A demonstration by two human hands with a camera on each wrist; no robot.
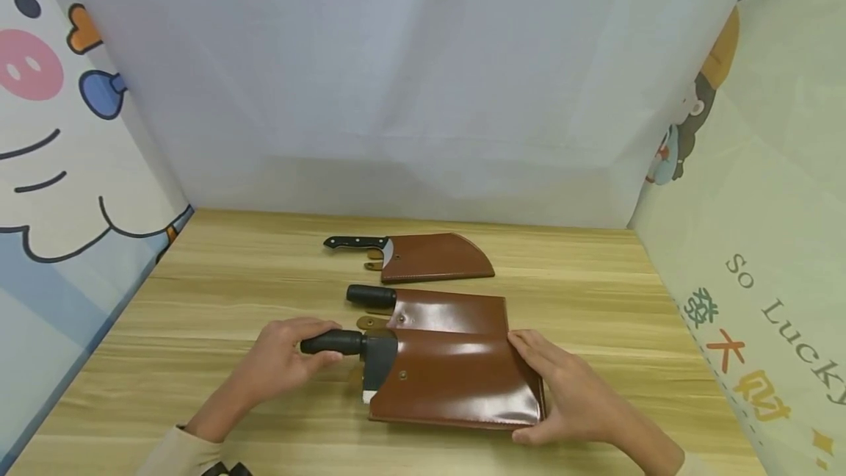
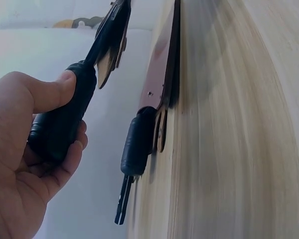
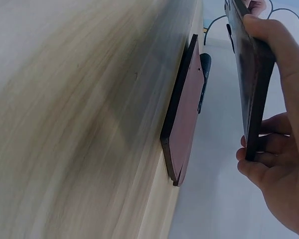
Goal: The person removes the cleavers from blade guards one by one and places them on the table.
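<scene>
Firstly, the left hand (image 1: 280, 360) is clamped on the black handle (image 1: 332, 341) of a cleaver (image 1: 380, 360), held above the counter (image 1: 198, 278). Behind it lie a rivet-handled cleaver (image 1: 436, 259) and a round-handled cleaver (image 1: 452, 311), both sheathed. The held blade sits partly inside a brown sheath (image 1: 463, 380); the right hand (image 1: 573, 394) grips the sheath's right end between thumb and fingers.

The nearest sheath (image 1: 463, 380) hides the blade's (image 1: 379, 367) far end, and the head view's lower edge crops the left sleeve (image 1: 180, 454).
</scene>
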